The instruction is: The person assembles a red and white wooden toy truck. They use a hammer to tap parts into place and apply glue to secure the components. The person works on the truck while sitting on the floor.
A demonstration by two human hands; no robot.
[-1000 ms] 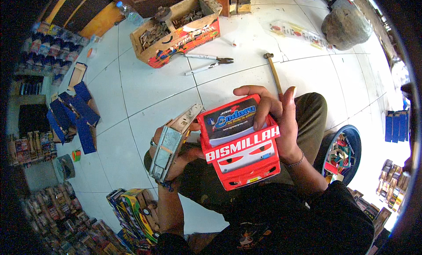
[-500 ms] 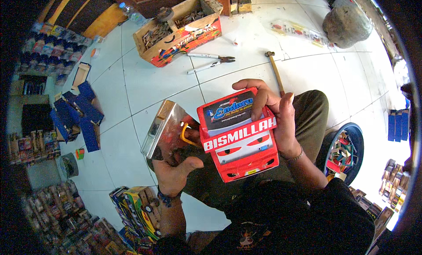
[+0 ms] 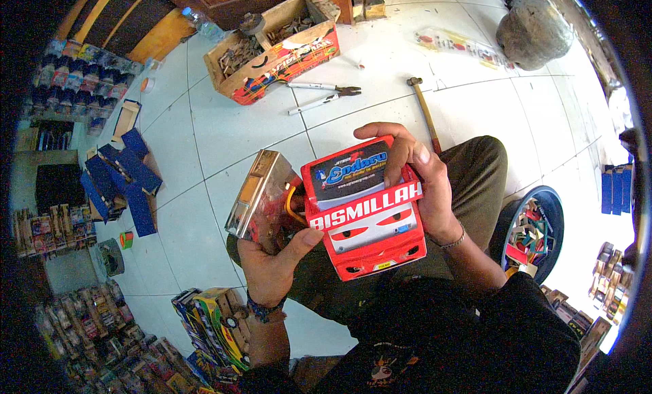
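Note:
A red toy truck cab (image 3: 380,241), with a dark printed panel on top and white lettering along a red visor strip, is held over my lap. My right hand (image 3: 428,183) grips it from the right, fingers over the top panel. My left hand (image 3: 275,261) is wrapped round a shiny chrome tool (image 3: 261,197) with a yellow loop, just left of the cab. The left thumb tip reaches the cab's lower left edge. Most of the left fingers are hidden behind the tool, and where it meets the cab cannot be seen.
On the white tiled floor ahead lie a wooden box (image 3: 272,54) of small pieces, pliers (image 3: 329,90) and a hammer (image 3: 424,115). Blue pieces (image 3: 122,176) are piled at left. A dark tub (image 3: 553,217) of scraps stands at right, and toy trucks (image 3: 214,326) sit at lower left.
My left hand has turned the chrome tool and raised it slightly, closer to the cab. The left thumb has straightened toward the cab's edge. The right hand keeps its grip, nearly still.

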